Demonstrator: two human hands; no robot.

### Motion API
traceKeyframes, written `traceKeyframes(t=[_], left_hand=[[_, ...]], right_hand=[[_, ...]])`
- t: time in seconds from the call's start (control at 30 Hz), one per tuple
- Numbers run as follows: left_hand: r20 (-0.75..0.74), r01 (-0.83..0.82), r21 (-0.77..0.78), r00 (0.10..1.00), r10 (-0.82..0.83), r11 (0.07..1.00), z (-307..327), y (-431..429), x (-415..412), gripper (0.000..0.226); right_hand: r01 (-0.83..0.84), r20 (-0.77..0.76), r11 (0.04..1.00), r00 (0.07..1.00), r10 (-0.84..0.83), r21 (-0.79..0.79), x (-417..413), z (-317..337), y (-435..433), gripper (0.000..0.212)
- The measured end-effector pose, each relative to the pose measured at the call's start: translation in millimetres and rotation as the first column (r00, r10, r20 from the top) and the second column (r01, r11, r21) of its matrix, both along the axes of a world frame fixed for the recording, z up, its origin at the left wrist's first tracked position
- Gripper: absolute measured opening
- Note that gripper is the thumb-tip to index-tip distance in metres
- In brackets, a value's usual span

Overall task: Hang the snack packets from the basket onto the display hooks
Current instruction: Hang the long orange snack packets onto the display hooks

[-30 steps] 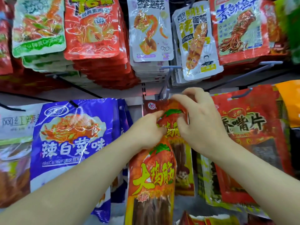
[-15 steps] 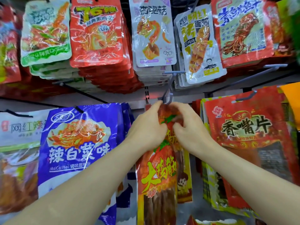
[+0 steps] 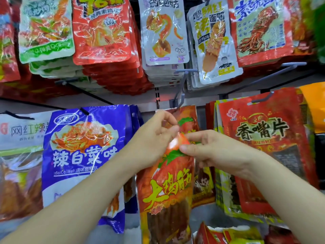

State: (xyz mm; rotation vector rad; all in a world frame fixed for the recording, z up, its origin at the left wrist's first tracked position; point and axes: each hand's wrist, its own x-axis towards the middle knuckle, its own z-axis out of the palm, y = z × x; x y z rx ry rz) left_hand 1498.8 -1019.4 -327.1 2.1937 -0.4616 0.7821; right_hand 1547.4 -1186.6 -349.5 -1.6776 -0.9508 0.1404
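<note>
As the right hand (image 3: 219, 154) pinches the orange packet (image 3: 165, 187), the left hand (image 3: 153, 140) seemingly does.

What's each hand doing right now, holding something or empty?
Left hand: pinching the top of the orange-red glossy plastic snack packet.
Right hand: pinching the same packet near its top.

The left hand (image 3: 154, 140) and right hand (image 3: 216, 152) have dropped from the tip of the display hook (image 3: 179, 95). They now pinch the top of the orange snack packet (image 3: 168, 187) lower down. The right hand has shifted rightward and its fingers are straighter.
</note>
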Motion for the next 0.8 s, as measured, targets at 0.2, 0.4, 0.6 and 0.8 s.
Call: traceKeyframes(t=[0.2, 0.4, 0.6, 0.8], left_hand=[[0.052, -0.073, -0.083, 0.996, 0.078, 0.994, 10, 10, -33, 0.006], [0.201, -0.096, -0.199, 0.97, 0.137, 0.975, 15, -4, -48, 0.005], [0.267, 0.011, -0.314, 0.961, 0.077, 0.949, 37, -24, -44, 0.011], [0.175, -0.005, -0.413, 0.981, 0.084, 0.911, 52, -30, -25, 0.007]], right_hand=[[0.074, -0.079, 0.977, 0.995, -0.06, 0.199, -17, 3, -4, 0.007], [0.008, -0.155, 0.913, 0.986, 0.06, 0.408, -32, 13, -10, 0.006], [0.037, -0.066, 0.822, 0.998, 0.001, 0.569, -42, 36, -13, 0.017], [0.194, -0.114, 0.788, 0.981, -0.158, 0.585, -33, 53, -7, 0.007]])
